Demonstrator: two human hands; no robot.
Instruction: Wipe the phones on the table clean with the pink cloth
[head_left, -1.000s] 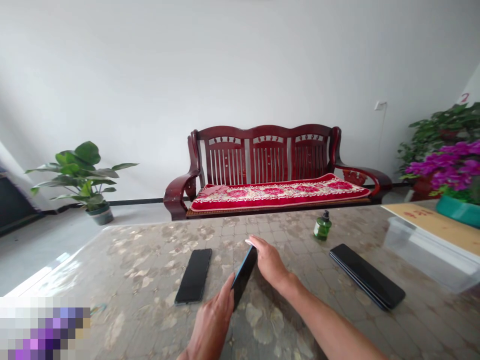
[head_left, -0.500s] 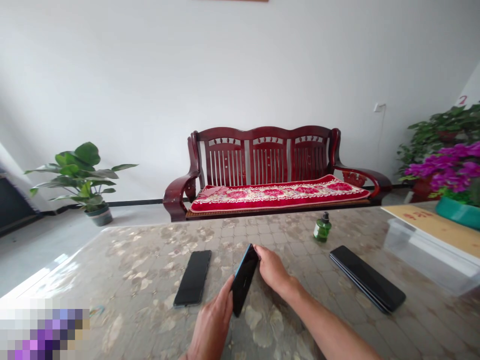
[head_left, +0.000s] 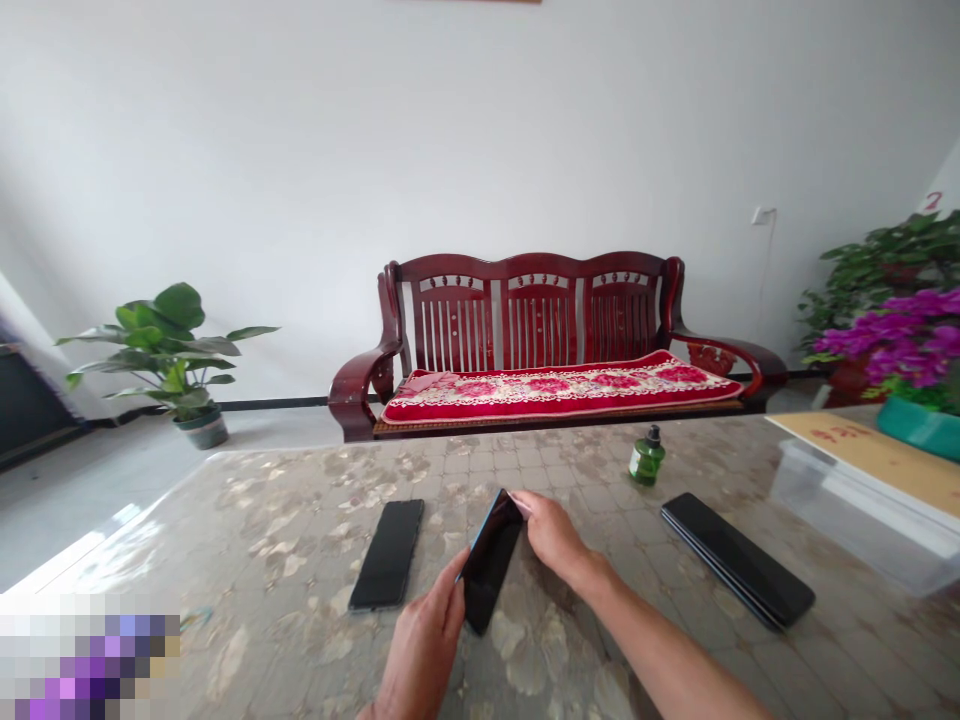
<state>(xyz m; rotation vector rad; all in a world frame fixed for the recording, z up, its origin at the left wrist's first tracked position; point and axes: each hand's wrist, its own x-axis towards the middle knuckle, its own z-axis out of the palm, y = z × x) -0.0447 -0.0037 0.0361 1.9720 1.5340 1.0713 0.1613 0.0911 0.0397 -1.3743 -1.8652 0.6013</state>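
A black phone (head_left: 490,566) with a blue edge is held tilted above the table, between my two hands. My left hand (head_left: 429,640) grips its lower left edge. The fingers of my right hand (head_left: 551,535) pinch its upper right corner. Left of it, a second dark phone (head_left: 388,554) lies flat, screen up. On the right, a stack of dark phones (head_left: 735,560) lies at a slant. A small green bottle (head_left: 646,460) with a black cap stands behind that stack.
The table (head_left: 247,560) has a patterned, glossy cover. At the right are a clear plastic box (head_left: 847,510), a tan folder (head_left: 870,455) and purple flowers (head_left: 900,335) in a teal pot. A wooden bench (head_left: 540,320) stands behind, and a potted plant (head_left: 176,350) at left.
The held phone has turned slightly, so more of its dark screen shows. My right hand has shifted a little to the right. The other phones and the bottle rest as before.
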